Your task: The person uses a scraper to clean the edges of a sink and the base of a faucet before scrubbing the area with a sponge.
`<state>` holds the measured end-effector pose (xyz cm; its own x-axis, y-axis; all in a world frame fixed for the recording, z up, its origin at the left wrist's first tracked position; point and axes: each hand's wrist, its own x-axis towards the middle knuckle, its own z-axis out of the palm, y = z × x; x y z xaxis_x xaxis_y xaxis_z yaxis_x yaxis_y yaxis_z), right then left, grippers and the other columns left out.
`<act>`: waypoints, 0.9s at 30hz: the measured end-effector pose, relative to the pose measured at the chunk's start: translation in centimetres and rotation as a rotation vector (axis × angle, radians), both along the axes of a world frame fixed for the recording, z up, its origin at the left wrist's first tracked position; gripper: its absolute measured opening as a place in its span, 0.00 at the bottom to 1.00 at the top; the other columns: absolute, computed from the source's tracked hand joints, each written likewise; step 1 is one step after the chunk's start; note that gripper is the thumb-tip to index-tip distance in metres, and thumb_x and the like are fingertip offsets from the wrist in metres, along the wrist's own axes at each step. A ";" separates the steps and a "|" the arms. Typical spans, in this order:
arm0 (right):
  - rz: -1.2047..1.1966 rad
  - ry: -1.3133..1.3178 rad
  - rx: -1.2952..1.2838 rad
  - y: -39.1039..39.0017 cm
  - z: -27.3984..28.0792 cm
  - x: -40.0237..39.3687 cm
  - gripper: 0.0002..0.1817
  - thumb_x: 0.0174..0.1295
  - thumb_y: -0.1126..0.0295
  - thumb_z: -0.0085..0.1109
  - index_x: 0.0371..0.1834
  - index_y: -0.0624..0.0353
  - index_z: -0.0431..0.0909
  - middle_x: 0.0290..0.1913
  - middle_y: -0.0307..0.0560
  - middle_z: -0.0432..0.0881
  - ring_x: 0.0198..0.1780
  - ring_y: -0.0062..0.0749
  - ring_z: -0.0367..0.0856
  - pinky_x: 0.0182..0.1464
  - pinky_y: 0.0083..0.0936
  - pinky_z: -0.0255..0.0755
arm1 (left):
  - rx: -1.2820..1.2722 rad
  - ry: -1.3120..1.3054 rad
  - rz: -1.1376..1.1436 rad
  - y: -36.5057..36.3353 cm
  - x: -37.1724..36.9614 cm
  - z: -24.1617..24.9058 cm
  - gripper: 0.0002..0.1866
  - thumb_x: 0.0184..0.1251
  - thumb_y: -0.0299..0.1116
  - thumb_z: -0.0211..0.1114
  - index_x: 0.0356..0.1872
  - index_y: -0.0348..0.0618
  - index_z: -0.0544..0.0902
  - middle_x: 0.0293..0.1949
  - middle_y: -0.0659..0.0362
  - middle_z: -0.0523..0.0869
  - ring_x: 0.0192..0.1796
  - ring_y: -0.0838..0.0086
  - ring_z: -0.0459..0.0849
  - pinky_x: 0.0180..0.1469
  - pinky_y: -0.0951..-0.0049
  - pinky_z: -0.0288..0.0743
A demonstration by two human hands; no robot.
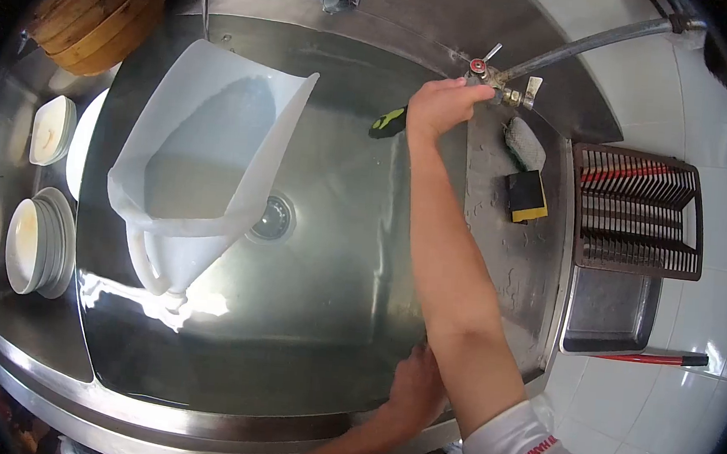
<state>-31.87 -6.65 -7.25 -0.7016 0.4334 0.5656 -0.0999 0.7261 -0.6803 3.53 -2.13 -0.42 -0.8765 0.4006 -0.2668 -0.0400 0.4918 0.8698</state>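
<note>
My right hand (445, 107) is at the tap (496, 77) on the back right of the sink, with its fingers closed against the tap's body near a red-centred knob. Close to the wrist, a black and lime-green piece (388, 124) lies in the water. My left hand (419, 385) rests low by the sink's front right edge. My right arm hides part of it, and its fingers do not show. Water stands in the large steel sink (331, 310). In it sits a translucent, cut-open plastic jug (207, 146), tilted, with its handle and spout toward me.
On the right ledge lie a scouring pad (523, 146) and a black-and-yellow sponge (526, 195). Beyond it are a brown dish rack (638, 213) and a metal tray (611, 310). Stacked dishes (38, 244) and a wooden bucket (99, 10) stand at the left.
</note>
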 end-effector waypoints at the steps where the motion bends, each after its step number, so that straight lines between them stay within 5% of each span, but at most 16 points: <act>1: -0.001 -0.012 0.005 0.1 -0.1 -0.1 0.11 0.72 0.75 0.43 0.51 0.66 0.54 0.32 0.69 0.79 0.41 0.70 0.80 0.39 0.54 0.69 | 0.001 0.012 -0.001 0.2 0.2 -0.3 0.19 0.58 0.28 0.64 0.51 0.35 0.77 0.45 0.48 0.79 0.45 0.58 0.83 0.36 0.63 0.85; 5: 0.036 -0.026 0.070 0.9 -0.4 0.1 0.11 0.71 0.76 0.43 0.51 0.65 0.55 0.32 0.69 0.79 0.41 0.71 0.80 0.40 0.54 0.71 | 0.019 0.011 0.061 0.5 0.3 -0.2 0.20 0.57 0.29 0.65 0.51 0.35 0.77 0.46 0.48 0.78 0.45 0.58 0.82 0.37 0.60 0.85; 8: 0.117 -0.305 0.099 1.8 -1.1 0.0 0.11 0.71 0.74 0.43 0.50 0.65 0.55 0.33 0.70 0.80 0.40 0.70 0.81 0.40 0.54 0.72 | 0.055 -0.091 0.045 0.5 0.4 -0.4 0.20 0.58 0.29 0.64 0.51 0.34 0.77 0.49 0.47 0.78 0.46 0.55 0.82 0.39 0.58 0.84; 14: 0.121 -0.145 0.044 1.8 0.4 0.8 0.12 0.70 0.70 0.46 0.47 0.67 0.59 0.29 0.62 0.81 0.33 0.56 0.84 0.38 0.47 0.74 | 0.154 -0.152 0.082 0.8 0.6 -0.6 0.19 0.60 0.28 0.61 0.53 0.32 0.75 0.48 0.42 0.78 0.46 0.48 0.82 0.41 0.52 0.82; 18: 0.189 -0.140 -0.433 0.4 2.7 2.0 0.10 0.69 0.69 0.47 0.36 0.66 0.65 0.22 0.53 0.80 0.19 0.41 0.81 0.22 0.40 0.73 | 0.280 -0.248 0.179 0.8 0.8 -0.9 0.19 0.62 0.28 0.60 0.53 0.32 0.76 0.47 0.38 0.78 0.42 0.44 0.83 0.41 0.50 0.81; 21: 0.200 -0.099 -0.428 0.7 2.2 1.3 0.12 0.69 0.69 0.47 0.33 0.69 0.70 0.23 0.54 0.81 0.16 0.37 0.79 0.17 0.36 0.72 | 0.299 -0.230 0.231 1.6 1.5 -1.3 0.18 0.62 0.29 0.60 0.52 0.33 0.77 0.47 0.36 0.78 0.40 0.41 0.83 0.40 0.49 0.80; 27: 0.144 -0.059 -0.602 0.8 1.0 -0.6 0.17 0.69 0.69 0.44 0.33 0.72 0.80 0.25 0.55 0.81 0.20 0.41 0.80 0.18 0.36 0.71 | 0.342 -0.210 0.215 1.7 1.9 -1.9 0.18 0.62 0.30 0.60 0.52 0.33 0.77 0.47 0.36 0.78 0.42 0.40 0.82 0.41 0.47 0.79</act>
<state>-32.46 -5.84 -6.22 -0.7992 0.5632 0.2100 -0.1183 0.1951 -0.9736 5.43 -0.46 -2.34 -0.8906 0.3114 -0.3314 -0.3022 0.1393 0.9430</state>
